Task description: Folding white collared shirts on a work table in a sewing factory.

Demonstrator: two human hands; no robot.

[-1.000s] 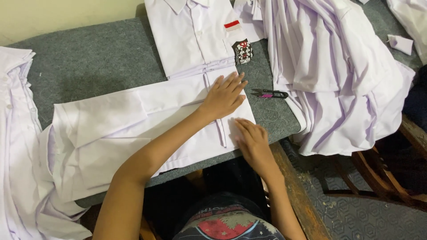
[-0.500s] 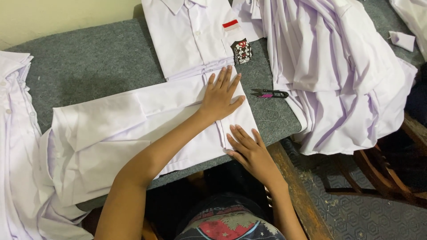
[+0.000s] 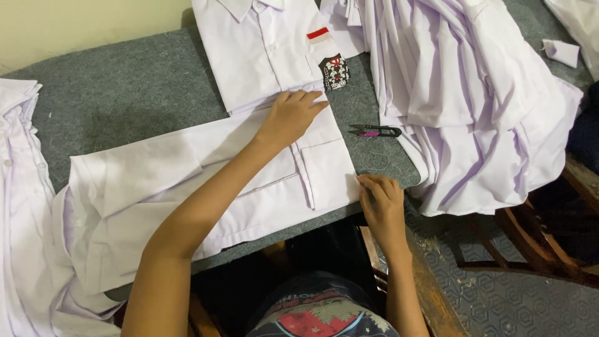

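A white shirt (image 3: 206,187) lies spread sideways across the grey counter (image 3: 125,87), its lower edge reaching the counter's near edge. The left hand (image 3: 292,117) rests flat on the shirt's upper part, fingers (image 3: 312,100) stretched out and released, pressing the cloth down and grasping nothing. The right hand (image 3: 382,201) sits at the shirt's right corner near the counter's edge, its fingers (image 3: 368,182) bent and pinching the hem there.

Just above the spread shirt lies a folded shirt (image 3: 262,50) with a red and white patch and a dark badge on its chest. Small thread snips (image 3: 374,131) with a purple grip lie on the counter just right of the spread shirt. A heap of white shirts (image 3: 474,106) covers the counter's right end, and more white cloth (image 3: 19,187) hangs at the left.
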